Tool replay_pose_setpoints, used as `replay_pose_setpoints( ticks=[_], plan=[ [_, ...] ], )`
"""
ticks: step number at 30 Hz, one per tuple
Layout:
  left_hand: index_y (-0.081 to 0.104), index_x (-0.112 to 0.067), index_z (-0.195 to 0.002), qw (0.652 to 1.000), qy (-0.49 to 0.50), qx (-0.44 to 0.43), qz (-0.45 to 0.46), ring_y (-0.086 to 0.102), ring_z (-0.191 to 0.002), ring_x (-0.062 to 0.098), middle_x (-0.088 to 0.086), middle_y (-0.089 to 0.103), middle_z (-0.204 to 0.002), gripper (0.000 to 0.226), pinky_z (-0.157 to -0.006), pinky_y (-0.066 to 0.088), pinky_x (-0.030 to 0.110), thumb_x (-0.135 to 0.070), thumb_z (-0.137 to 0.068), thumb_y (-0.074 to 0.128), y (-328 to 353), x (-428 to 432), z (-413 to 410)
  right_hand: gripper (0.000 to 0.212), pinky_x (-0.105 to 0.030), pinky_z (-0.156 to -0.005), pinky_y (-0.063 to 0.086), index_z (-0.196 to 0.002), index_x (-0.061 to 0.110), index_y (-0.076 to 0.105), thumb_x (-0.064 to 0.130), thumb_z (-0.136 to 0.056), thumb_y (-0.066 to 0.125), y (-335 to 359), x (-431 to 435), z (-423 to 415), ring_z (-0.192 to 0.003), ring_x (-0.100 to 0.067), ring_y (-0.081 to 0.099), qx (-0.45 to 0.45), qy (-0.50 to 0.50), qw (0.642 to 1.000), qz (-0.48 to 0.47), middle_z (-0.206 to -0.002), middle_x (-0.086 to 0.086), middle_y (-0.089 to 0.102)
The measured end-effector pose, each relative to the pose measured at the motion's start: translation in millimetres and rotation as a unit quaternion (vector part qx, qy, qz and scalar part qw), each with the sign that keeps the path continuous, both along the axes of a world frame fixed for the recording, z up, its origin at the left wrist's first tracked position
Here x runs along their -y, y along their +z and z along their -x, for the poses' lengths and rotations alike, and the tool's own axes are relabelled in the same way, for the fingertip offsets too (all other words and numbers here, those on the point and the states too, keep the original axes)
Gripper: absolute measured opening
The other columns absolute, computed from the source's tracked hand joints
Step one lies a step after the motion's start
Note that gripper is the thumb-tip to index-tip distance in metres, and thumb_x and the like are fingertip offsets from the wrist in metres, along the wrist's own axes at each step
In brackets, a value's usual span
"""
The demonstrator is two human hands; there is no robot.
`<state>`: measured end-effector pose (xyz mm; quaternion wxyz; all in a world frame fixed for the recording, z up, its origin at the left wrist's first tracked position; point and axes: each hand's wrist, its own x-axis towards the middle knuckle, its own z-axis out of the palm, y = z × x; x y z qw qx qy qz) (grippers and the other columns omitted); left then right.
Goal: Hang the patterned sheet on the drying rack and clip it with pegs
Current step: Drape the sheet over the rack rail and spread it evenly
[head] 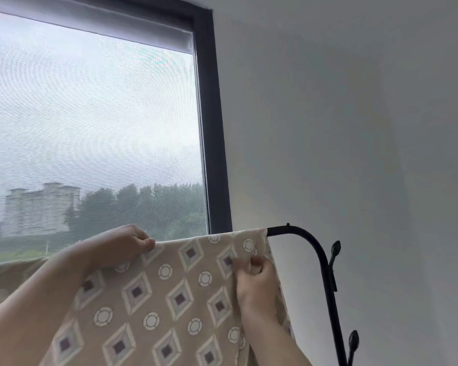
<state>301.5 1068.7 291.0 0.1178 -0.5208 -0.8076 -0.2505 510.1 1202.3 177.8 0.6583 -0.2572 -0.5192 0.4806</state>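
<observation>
Where the window (90,122) fills the left half of the view, a pale blind or mesh hazes everything behind it, so the building and trees outside are only soft grey shapes; its dark frame (212,122) meets a plain white wall (354,114) on the right. Below them the patterned sheet (169,294) is draped over the top bar of the drying rack (310,244), its folded top edge running nearly level from left to right and its length hanging straight down out of the bottom of the view. The beige cloth, printed with diamonds and rings, hides the bar itself — only the black curved end and the upright post show, past the sheet's right edge. On that post sit two small dark knobbed hooks (335,249), too dim to make out in detail. The sheet's left part fades into blur behind the forearm. The left hand (124,244) is curled over the top fold, fingers closed down on the cloth at the bar. The right hand (254,281) is lower, near the sheet's right edge, fist-like, pinching a bit of fabric between thumb and fingers — whether it holds anything else cannot be told.
</observation>
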Motion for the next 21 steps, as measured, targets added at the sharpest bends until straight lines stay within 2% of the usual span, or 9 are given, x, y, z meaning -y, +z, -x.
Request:
replay_pose_setpoints(
  ticks=[3, 5, 7, 10, 14, 18, 21],
  plan=[
    [0.070, -0.023, -0.066, 1.000, -0.007, -0.009, 0.017, 0.059, -0.063, 0.008, -0.010, 0.069, -0.065, 0.032, -0.067, 0.046, 0.027, -0.035, -0.093, 0.059, 3.5, 5.0, 4.7, 0.015, -0.022, -0.061, 0.045, -0.080, 0.013, 0.066, 0.024, -0.090, 0.068, 1.6, -4.6, 2.6, -0.071, -0.017, 0.065, 0.042, 0.030, 0.998, 0.027, -0.076, -0.001, 0.070],
    [0.072, -0.024, -0.066, 1.000, -0.013, -0.004, 0.011, 0.059, -0.060, 0.006, -0.012, 0.069, -0.062, 0.030, -0.066, 0.045, 0.026, -0.039, -0.091, 0.063, 3.8, 7.0, 6.5, 0.015, -0.035, -0.071, 0.054, -0.083, 0.014, 0.068, 0.024, -0.092, 0.063, 2.5, -8.6, 3.1, -0.077, -0.023, 0.067, 0.047, 0.044, 0.997, 0.032, -0.079, -0.004, 0.071],
    [0.072, -0.025, -0.064, 1.000, -0.017, 0.007, 0.004, 0.058, -0.058, 0.005, -0.012, 0.068, -0.059, 0.030, -0.063, 0.045, 0.026, -0.044, -0.086, 0.067, 4.9, 7.3, 5.3, 0.016, -0.042, -0.078, 0.055, -0.081, 0.014, 0.064, 0.023, -0.094, 0.061, 5.6, -11.4, 1.8, -0.078, -0.027, 0.065, 0.041, 0.012, 0.999, 0.018, -0.079, -0.005, 0.069],
    [0.064, -0.028, -0.050, 0.999, -0.016, -0.018, 0.031, 0.052, -0.050, 0.002, -0.014, 0.060, -0.049, 0.040, -0.057, 0.040, 0.023, -0.055, -0.078, 0.070, 11.8, 7.7, 0.0, 0.024, -0.039, -0.068, 0.047, -0.073, 0.011, 0.052, 0.019, -0.095, 0.057, 17.3, -13.8, -4.2, -0.066, -0.023, 0.054, 0.043, -0.081, 0.995, -0.029, -0.070, -0.004, 0.059],
    [0.059, -0.020, -0.053, 0.998, -0.013, -0.038, 0.046, 0.047, -0.048, 0.003, -0.015, 0.053, -0.045, 0.050, -0.054, 0.035, 0.023, -0.066, -0.070, 0.071, 17.0, 6.1, -2.8, 0.029, -0.037, -0.061, 0.043, -0.068, 0.011, 0.045, 0.014, -0.094, 0.057, 39.3, -24.5, -18.1, -0.061, -0.022, 0.051, 0.121, -0.168, 0.967, -0.150, -0.063, -0.002, 0.055],
    [0.050, -0.021, -0.053, 0.997, -0.035, -0.038, 0.053, 0.038, -0.048, 0.005, -0.013, 0.043, -0.048, 0.072, -0.054, 0.032, 0.025, -0.092, -0.046, 0.054, 19.2, 9.5, -3.9, 0.036, -0.023, -0.051, 0.030, -0.064, 0.016, 0.034, 0.011, -0.095, 0.053, 65.7, -36.9, -22.8, -0.055, -0.012, 0.040, 0.204, -0.190, 0.929, -0.242, -0.060, 0.003, 0.046],
    [0.059, -0.024, -0.055, 0.997, -0.047, -0.017, 0.066, 0.048, -0.051, 0.004, -0.015, 0.054, -0.051, 0.058, -0.058, 0.039, 0.025, -0.081, -0.069, 0.056, 21.6, 9.9, -3.8, 0.035, -0.023, -0.049, 0.027, -0.067, 0.014, 0.032, 0.012, -0.097, 0.050, 90.0, -46.7, -22.2, -0.054, -0.013, 0.038, 0.268, -0.182, 0.907, -0.268, -0.062, 0.001, 0.043]
  ],
)
